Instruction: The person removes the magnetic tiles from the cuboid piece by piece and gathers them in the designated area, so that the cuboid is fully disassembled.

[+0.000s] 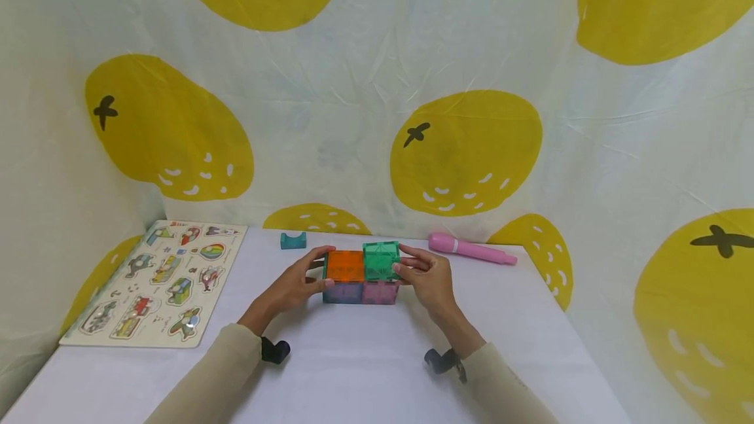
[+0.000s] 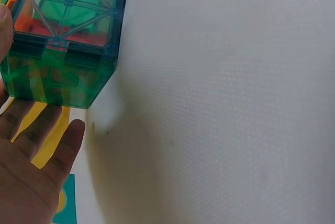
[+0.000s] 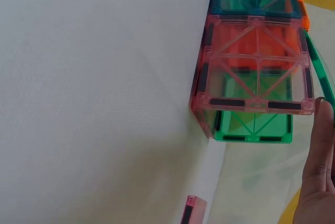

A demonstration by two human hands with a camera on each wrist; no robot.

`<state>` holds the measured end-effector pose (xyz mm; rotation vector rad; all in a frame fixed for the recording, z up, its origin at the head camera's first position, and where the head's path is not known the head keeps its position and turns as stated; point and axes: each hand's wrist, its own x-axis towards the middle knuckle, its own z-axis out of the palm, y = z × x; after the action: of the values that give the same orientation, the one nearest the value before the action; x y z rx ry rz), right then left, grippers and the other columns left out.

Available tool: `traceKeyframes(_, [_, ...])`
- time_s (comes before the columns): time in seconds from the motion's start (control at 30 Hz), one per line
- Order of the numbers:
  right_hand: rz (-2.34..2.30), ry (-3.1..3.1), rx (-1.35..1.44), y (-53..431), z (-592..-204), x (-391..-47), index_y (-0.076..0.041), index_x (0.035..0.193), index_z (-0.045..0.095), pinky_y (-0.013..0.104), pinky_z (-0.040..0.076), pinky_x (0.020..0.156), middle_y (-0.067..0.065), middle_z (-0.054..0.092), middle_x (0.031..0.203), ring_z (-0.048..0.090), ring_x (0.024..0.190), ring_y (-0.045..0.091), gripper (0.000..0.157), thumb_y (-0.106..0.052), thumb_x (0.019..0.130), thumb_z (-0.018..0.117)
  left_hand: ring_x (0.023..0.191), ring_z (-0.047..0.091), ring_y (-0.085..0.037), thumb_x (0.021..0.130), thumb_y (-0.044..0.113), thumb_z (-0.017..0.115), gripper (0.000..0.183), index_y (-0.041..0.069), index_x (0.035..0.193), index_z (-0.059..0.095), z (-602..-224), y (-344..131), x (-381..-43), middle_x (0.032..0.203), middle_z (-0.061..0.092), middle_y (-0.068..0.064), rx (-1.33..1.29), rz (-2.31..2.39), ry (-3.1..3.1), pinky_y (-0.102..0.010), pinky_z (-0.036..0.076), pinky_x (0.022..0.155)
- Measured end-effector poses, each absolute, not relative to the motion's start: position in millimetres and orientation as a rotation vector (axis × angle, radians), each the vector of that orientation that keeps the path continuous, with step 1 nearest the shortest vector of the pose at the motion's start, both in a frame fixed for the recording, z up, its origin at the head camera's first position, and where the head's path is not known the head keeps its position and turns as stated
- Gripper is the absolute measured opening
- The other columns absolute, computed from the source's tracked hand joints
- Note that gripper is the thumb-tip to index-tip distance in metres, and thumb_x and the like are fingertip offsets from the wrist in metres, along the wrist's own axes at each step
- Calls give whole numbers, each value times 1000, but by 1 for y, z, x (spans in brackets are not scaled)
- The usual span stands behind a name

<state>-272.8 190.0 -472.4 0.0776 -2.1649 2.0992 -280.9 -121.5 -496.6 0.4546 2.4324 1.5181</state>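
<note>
**Two hands hold a translucent tile box, one green tile tilted on top**

The left hand (image 1: 297,282) grips the left end of the tile box (image 1: 343,292), its thumb at the near side and other fingers spread at the far side. The right hand (image 1: 432,280) pinches the right side of a green tile (image 1: 381,262) between thumb and fingers. That tile slants up over the right half of the box, beside a flat orange tile (image 1: 345,265) that covers the left half.

The box stands near the middle of the table (image 1: 353,371). Its near side pairs a blue tile (image 2: 73,4) on the left with a pink tile (image 3: 256,62) on the right; a green end wall (image 2: 57,82) closes the left end.

Both forearms wear beige sleeves (image 1: 215,371), with a black wrist device (image 1: 275,350) at the left cuff and another at the right.

Beyond the box, a teal notched block (image 1: 293,241) lies toward the back edge on the left, and a pink stick (image 1: 471,249) toward the back on the right. A picture puzzle board (image 1: 153,283) lies at the far left. A pale curtain (image 1: 330,149) printed with yellow fruit hangs behind.
</note>
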Motion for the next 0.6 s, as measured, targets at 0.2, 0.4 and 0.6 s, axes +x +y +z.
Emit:
traceKeyframes(0.2, [2136,-2091,-13,198,-468,-274,-7,130,76,37,68,67,5,82,91,78,70,13,43,-2,88,85,160,33,-41,98,30,76,81,34,166,33,-497,-122,-281,177,28,-7,437,1526,2421,-62,40,124])
traceKeyframes(0.4, [2121,-2110,-75,218,-464,-275,-8,135,74,48,67,73,-3,82,90,80,71,17,47,-7,90,85,160,32,-41,97,32,77,81,37,165,33,-497,-122,-281,177,27,-6,426,1530,2422,-62,40,124])
traceKeyframes(0.6, [2057,-2143,-158,248,-465,-274,-4,137,71,38,67,77,-7,83,95,80,83,8,48,-7,91,84,160,33,-41,97,31,77,82,34,166,32,-498,-121,-281,177,27,-6,429,1524,2424,-61,41,123])
